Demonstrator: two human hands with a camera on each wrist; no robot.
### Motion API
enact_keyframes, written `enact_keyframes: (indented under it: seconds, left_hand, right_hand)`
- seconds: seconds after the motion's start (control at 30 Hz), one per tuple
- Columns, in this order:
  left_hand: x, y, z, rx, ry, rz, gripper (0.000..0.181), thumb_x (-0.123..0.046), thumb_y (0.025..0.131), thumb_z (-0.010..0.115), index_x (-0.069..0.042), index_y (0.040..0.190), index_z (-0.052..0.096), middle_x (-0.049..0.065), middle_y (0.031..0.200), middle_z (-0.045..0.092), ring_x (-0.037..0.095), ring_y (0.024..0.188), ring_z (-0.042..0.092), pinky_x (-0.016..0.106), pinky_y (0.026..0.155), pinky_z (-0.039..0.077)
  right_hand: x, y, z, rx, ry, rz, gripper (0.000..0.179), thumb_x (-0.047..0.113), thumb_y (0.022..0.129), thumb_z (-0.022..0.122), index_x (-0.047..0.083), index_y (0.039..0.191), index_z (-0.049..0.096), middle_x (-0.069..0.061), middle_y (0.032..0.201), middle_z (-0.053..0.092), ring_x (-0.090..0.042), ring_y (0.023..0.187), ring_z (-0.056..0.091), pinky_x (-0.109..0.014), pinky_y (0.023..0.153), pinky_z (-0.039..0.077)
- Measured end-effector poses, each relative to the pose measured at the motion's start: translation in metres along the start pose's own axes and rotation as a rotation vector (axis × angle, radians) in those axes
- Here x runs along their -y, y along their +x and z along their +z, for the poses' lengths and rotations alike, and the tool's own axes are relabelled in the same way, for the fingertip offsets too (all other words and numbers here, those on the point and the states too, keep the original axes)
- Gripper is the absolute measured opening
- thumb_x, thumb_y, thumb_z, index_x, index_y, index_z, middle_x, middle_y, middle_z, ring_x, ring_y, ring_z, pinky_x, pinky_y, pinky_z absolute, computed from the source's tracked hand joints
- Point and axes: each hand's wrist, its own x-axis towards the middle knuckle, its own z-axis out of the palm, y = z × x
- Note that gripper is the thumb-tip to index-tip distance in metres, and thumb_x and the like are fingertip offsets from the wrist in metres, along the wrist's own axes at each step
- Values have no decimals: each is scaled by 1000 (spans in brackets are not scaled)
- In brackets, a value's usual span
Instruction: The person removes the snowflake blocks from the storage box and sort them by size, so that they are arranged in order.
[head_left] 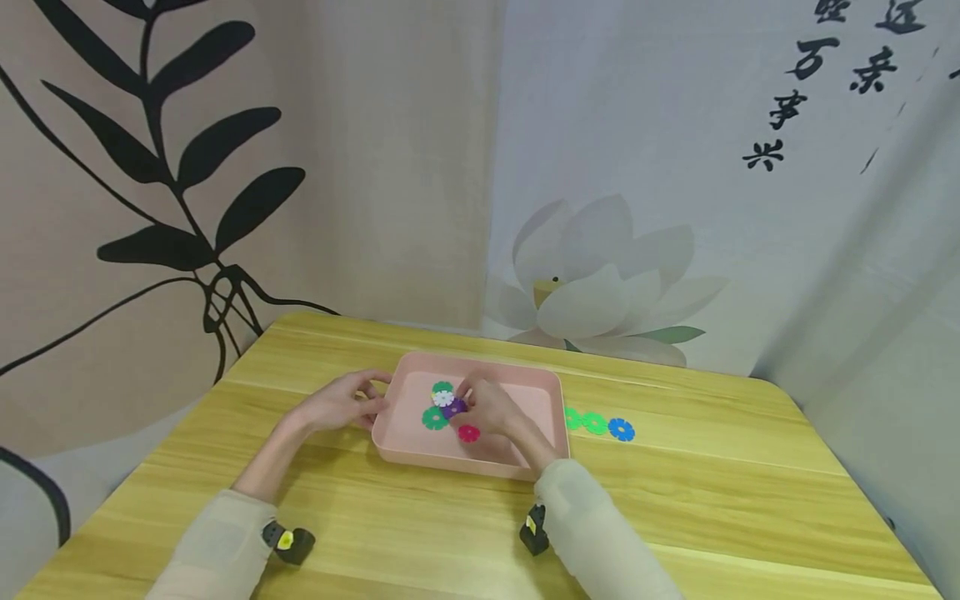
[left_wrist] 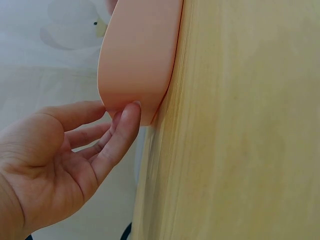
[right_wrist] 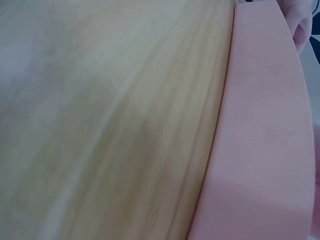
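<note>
A shallow pink tray (head_left: 480,468) lies on the table with several notched plastic building discs inside. My left hand (head_left: 339,403) touches the tray's left end; in the left wrist view this hand (left_wrist: 65,155) has its fingertips against the outer wall. Reaching over the tray's front edge, my right hand (head_left: 491,408) pinches a purple disc (head_left: 453,408) between thumb and fingers. Around it are a white disc (head_left: 443,399), a green disc (head_left: 434,418) and another green disc (head_left: 442,387). A red disc (head_left: 469,433) sits below my right hand, which hides part of the tray floor.
To the right of the tray, two light green discs (head_left: 596,423) and a blue disc (head_left: 621,429) lie in a row on the wooden table (head_left: 720,492). A printed curtain (head_left: 405,167) hangs behind the table's back edge.
</note>
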Motion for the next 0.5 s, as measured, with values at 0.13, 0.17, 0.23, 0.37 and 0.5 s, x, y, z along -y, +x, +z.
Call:
enact_keyframes:
  seconds: [0.13, 0.17, 0.23, 0.37, 0.5]
  left_hand:
    - [0, 0, 0, 3, -8, 1, 49, 0, 103, 53, 16, 145, 34, 21, 102, 52, 27, 84, 69, 42, 79, 62]
    - [0, 0, 0, 3, -9, 1, 49, 0, 103, 53, 16, 145, 34, 21, 102, 52, 27, 84, 69, 42, 79, 62]
    - [0, 0, 0, 2, -8, -1, 49, 0, 103, 53, 16, 145, 34, 21, 102, 52, 27, 84, 69, 42, 79, 62]
    - [-1, 0, 0, 0, -6, -3, 49, 0, 103, 54, 16, 145, 34, 21, 102, 53, 27, 84, 69, 42, 79, 62]
    - [0, 0, 0, -1, -9, -2, 50, -1, 103, 54, 15, 145, 34, 21, 102, 53, 28, 84, 69, 42, 79, 62]
  right_hand:
    - [-1, -1, -1, 6, 46, 9, 32, 2, 86, 79, -1, 110, 58, -12, 96, 69, -19, 85, 64, -29, 75, 60]
    - [-2, -1, -2, 4, 58, 8, 32, 1, 86, 79, -1, 110, 58, -13, 96, 69, -19, 86, 65, -29, 75, 60]
    - [-4, -1, -3, -1, 81, 2, 33, -1, 86, 79, -1, 110, 56, -13, 96, 68, -21, 86, 65, -30, 74, 60]
    - [-9, -2, -5, -21, 109, -4, 35, -1, 87, 77, 1, 114, 55, -12, 97, 66, -21, 87, 64, -29, 72, 60]
    - [-13, -6, -8, -54, 92, -13, 36, -1, 88, 76, 3, 119, 57, -9, 96, 65, -21, 86, 63, -29, 72, 59]
